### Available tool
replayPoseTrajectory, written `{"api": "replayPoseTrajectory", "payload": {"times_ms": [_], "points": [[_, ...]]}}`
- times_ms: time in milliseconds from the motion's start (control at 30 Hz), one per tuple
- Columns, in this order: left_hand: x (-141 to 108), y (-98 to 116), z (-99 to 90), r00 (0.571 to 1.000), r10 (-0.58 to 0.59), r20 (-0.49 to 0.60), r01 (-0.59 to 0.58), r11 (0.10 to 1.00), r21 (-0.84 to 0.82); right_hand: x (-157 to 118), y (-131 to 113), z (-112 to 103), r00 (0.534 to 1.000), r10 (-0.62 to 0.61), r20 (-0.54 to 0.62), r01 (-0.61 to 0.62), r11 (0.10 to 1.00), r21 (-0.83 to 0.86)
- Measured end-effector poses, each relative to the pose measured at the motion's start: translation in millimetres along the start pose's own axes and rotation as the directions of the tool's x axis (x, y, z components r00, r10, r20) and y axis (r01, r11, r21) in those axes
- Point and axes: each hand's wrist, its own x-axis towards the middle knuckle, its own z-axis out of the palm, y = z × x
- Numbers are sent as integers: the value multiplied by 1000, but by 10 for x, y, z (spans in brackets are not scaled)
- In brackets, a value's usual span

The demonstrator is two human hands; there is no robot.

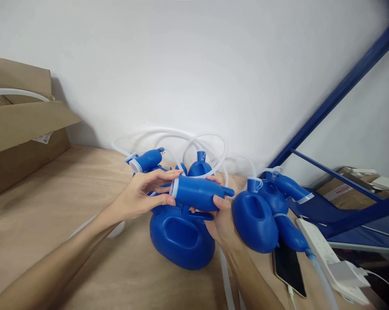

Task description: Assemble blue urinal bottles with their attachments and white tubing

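Between both hands is a blue plastic funnel-like cup (197, 192) with a pale ring at its wide end and a narrow spout at the other. My left hand (155, 189) pinches the ringed end with thumb and fingers. Around the spout end, my right hand (222, 215) is closed, its thumb on top. Just beneath sits a blue plastic jug (183, 239) with a recessed side, its neck partly hidden by the cup and hands. To the right stands another blue jug (255, 219) with an open-looking neck. A further blue cup (149, 160) lies behind my left hand.
Clear tubing (218, 159) loops along the wall. At right are a phone (289, 271), a power strip (323, 249) and a blue metal frame (336, 86). An open cardboard box (26, 125) stands at left on the wooden table (84, 185).
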Motion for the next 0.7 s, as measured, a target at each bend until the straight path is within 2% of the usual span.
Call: {"api": "replayPoseTrajectory", "payload": {"times_ms": [100,167,267,367,400,467,533,600,667,700], "points": [[-35,68,47,997,73,11,-74,993,96,-6,-12,1,998,61,-9,-61,998,31],[-40,103,72,991,132,33,-135,978,156,5,-28,-13,998,52,-25,-51,998,30],[-17,137,35,972,209,107,-232,927,295,38,-50,-56,996,87,-31,-88,996,-25],[-5,178,-123,968,173,182,-238,864,443,91,-39,-126,968,237,80,-227,967,-117],[-11,200,-193,969,152,195,-229,847,479,114,-29,-159,954,264,140,-240,956,-167],[-45,258,-335,972,133,195,-221,804,553,170,-10,-245,922,273,274,-182,931,-316],[-101,333,-447,974,131,187,-221,751,623,224,-13,-349,890,259,375,-25,849,-528],[-169,408,-499,974,95,206,-212,705,677,264,-42,-450,874,261,410,140,672,-727],[-229,462,-475,963,33,268,-220,671,708,286,-84,-523,862,292,414,230,502,-834],[-250,475,-435,954,13,299,-234,653,720,292,-103,-545,854,314,415,248,455,-855]]}}
